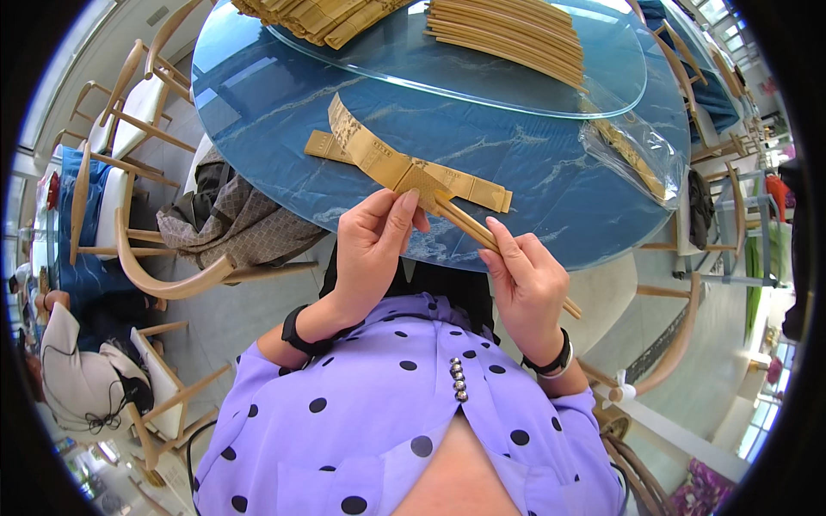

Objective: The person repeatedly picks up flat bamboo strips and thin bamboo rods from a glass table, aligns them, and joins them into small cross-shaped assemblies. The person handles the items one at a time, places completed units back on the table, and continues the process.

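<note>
Closest in, at 6 o'clock, there's a purple polka-dot shirt [370,378]; black bands on both wrists. Right hand [527,273] is at 3 o'clock, mostly closed, thumb and fingers pinching a pair of wooden chopsticks [469,226], whose far ends poke out past it toward 4 o'clock; left hand [379,225] is at 10 o'clock, fingers curled in, thumb pressed down on a tan printed paper sleeve [376,156]. The chopsticks' upper ends sit at the sleeve's lower end, near the left thumb; can't tell how far in they go; the rest of the sleeve curls up toward 11 o'clock.

Just beyond, some flat paper sleeves [469,187] lie on the blue marbled tablecloth [267,146]; farther out there's a clear glass turntable [516,96], with a heap of tan sleeves [318,19] at 11 o'clock and a neat row of chopsticks [508,39] at 1; a clear plastic bag [602,138] with something tan inside is at 2. Over at 9, a patterned grey-brown garment [245,219] drapes on a wooden chair [185,282]; well off at 8, another person [77,370] in a pale top.
</note>
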The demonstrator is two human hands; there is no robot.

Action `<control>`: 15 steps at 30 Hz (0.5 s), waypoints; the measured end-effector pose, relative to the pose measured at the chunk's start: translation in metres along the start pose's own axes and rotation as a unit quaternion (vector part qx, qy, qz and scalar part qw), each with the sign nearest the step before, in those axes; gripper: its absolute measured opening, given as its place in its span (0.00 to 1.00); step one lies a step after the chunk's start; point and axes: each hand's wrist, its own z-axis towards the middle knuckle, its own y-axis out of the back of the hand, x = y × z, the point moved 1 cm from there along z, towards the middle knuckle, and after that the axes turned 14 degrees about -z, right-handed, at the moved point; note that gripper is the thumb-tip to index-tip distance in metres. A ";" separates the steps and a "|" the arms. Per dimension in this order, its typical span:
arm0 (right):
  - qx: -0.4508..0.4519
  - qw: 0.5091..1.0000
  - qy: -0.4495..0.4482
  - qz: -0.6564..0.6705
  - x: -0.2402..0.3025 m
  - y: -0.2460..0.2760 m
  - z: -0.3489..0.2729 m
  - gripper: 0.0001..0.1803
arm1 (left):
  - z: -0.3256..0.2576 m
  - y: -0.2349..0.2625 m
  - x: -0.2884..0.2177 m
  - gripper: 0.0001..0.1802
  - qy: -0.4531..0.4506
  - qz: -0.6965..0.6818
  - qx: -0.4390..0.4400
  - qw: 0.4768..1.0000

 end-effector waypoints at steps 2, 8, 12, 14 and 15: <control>0.001 1.000 -0.013 -0.011 0.004 0.000 -0.002 0.22 | 0.003 -0.002 0.001 0.16 -0.019 0.011 0.007 1.000; -0.012 1.000 -0.022 -0.005 0.003 -0.004 -0.006 0.21 | 0.007 -0.004 0.001 0.16 -0.043 0.060 0.032 0.997; 0.000 1.000 -0.022 0.013 0.006 -0.005 -0.007 0.20 | 0.011 -0.011 0.001 0.18 -0.034 -0.039 0.003 0.999; 0.005 0.999 -0.026 0.020 0.009 -0.005 -0.007 0.19 | 0.011 -0.011 0.002 0.19 -0.023 -0.041 0.006 0.999; 0.004 0.999 -0.028 0.020 0.009 -0.006 -0.007 0.19 | 0.011 -0.013 0.002 0.18 -0.019 -0.042 0.006 0.999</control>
